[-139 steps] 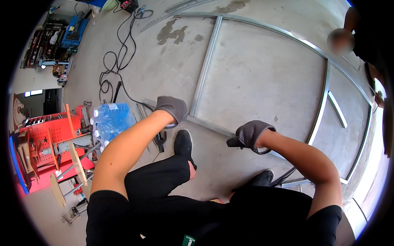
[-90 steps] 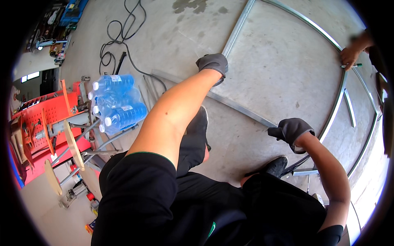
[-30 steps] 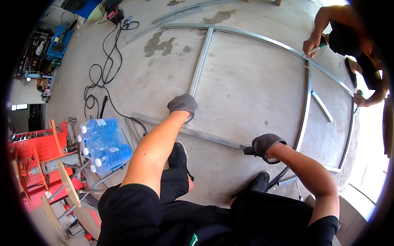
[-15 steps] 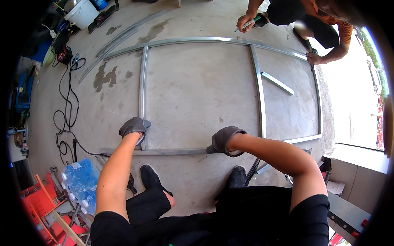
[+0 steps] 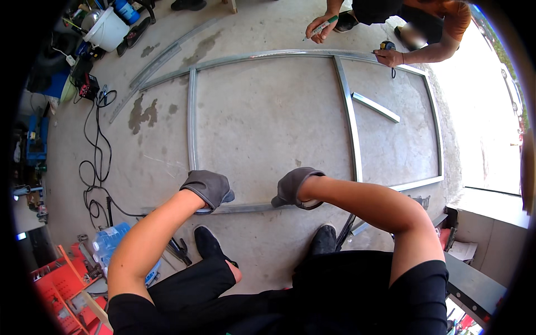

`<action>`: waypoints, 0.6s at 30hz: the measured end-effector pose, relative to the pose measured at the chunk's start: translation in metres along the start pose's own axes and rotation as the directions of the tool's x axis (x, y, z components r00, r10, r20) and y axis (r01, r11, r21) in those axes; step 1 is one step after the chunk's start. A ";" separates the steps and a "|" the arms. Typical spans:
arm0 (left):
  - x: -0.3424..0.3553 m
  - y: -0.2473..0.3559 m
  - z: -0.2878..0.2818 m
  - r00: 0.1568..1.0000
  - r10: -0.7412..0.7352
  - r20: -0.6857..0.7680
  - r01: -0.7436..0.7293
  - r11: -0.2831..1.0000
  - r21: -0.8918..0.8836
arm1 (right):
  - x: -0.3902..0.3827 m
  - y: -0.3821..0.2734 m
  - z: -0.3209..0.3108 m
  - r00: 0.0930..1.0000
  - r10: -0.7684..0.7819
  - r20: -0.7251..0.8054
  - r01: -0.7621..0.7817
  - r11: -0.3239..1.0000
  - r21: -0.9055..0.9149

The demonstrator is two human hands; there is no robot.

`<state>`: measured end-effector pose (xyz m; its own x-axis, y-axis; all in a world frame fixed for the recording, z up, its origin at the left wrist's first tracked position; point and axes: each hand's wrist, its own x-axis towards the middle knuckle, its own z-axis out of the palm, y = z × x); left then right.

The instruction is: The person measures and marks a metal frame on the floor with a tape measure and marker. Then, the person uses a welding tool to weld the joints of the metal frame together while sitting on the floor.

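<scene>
A frame of silvery metal tubes (image 5: 191, 120) lies on the concrete floor in front of me. My left hand (image 5: 207, 188), in a grey glove, is closed over the near rail (image 5: 251, 207), just right of where the left crossbar meets it. Farther right, my right hand (image 5: 297, 188), gloved alike, curls over the same rail; the undersides of both hands are hidden. Across the frame crouches another person, with a green-and-white marker (image 5: 321, 27) in one hand and a tape measure (image 5: 386, 47) in the other, at the far rail.
A short loose metal tube (image 5: 376, 108) lies inside the right bay. Long metal strips (image 5: 162, 58) rest at the far left. Black cables (image 5: 99, 151) run along the left floor. Water bottles (image 5: 110, 237) and a red tool rack (image 5: 58, 296) stand near left; a white bucket (image 5: 106, 30) stands at the back.
My left hand has moved right from the crossbar joint along the near rail. My right hand has shifted slightly left. The other person's tape-measure hand has moved left along the far rail.
</scene>
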<state>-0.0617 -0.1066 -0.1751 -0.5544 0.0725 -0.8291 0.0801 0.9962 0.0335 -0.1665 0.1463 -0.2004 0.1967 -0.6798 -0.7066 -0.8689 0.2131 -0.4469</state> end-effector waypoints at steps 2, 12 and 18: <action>-0.014 -0.001 0.031 0.997 0.080 -0.012 -0.079 0.995 0.067 | 0.001 0.001 -0.002 1.000 0.008 -0.021 -0.007 0.999 0.036; -0.096 -0.031 0.103 0.934 0.003 0.357 0.067 0.980 -0.186 | 0.012 0.005 -0.004 0.998 0.061 -0.025 -0.057 0.986 0.154; -0.065 -0.043 0.156 1.000 0.000 -0.015 -0.005 0.942 -0.335 | 0.024 -0.005 -0.011 0.998 0.051 0.029 -0.055 0.983 0.175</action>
<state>0.1002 -0.1617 -0.2103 -0.5665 0.0735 -0.8208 -0.1988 0.9544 0.2227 -0.1627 0.1210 -0.2095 0.1655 -0.6475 -0.7439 -0.7851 0.3700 -0.4967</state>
